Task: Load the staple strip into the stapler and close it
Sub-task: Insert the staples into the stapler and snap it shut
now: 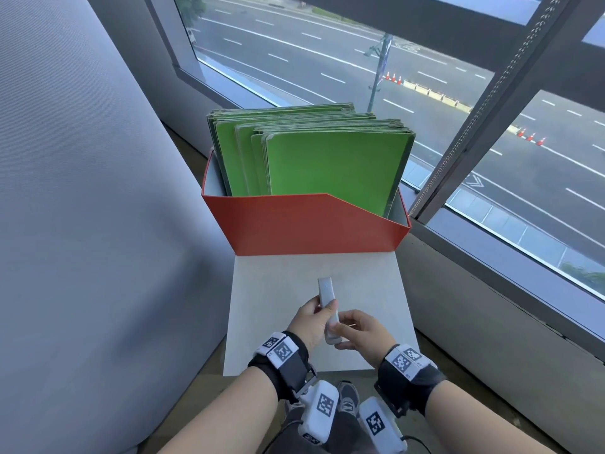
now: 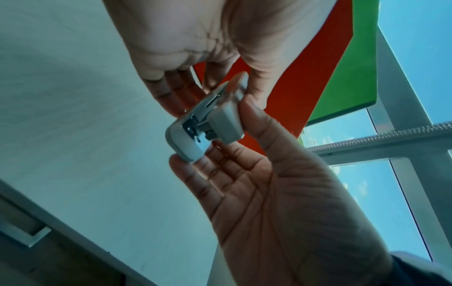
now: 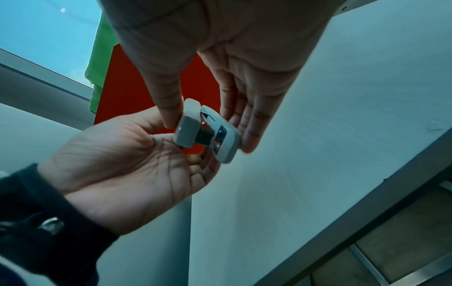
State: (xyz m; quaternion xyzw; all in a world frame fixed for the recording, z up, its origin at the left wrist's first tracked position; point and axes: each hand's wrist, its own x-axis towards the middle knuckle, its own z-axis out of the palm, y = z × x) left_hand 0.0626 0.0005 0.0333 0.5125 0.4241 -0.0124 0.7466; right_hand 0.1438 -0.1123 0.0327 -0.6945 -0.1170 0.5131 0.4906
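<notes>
A small light-grey stapler (image 1: 324, 290) is held in the air just above the white table (image 1: 262, 309), its long axis pointing away from me. My left hand (image 1: 324, 304) pinches its middle between thumb and fingers. My right hand (image 1: 339, 335) pinches the near end, thumb on the top arm and fingers under the base. In the left wrist view the stapler (image 2: 226, 123) shows a narrow gap between the arm and the metal-lined base. The right wrist view shows the stapler (image 3: 188, 131) end-on between my right hand's fingers (image 3: 249, 135) and thumb. No staple strip shows in any view.
A red file box (image 1: 304, 224) filled with green folders (image 1: 327, 165) stands at the table's far edge. A grey wall (image 1: 82, 191) lies close on the left, a large window (image 1: 491, 109) and a low ledge on the right. My shoes show below the table's near edge.
</notes>
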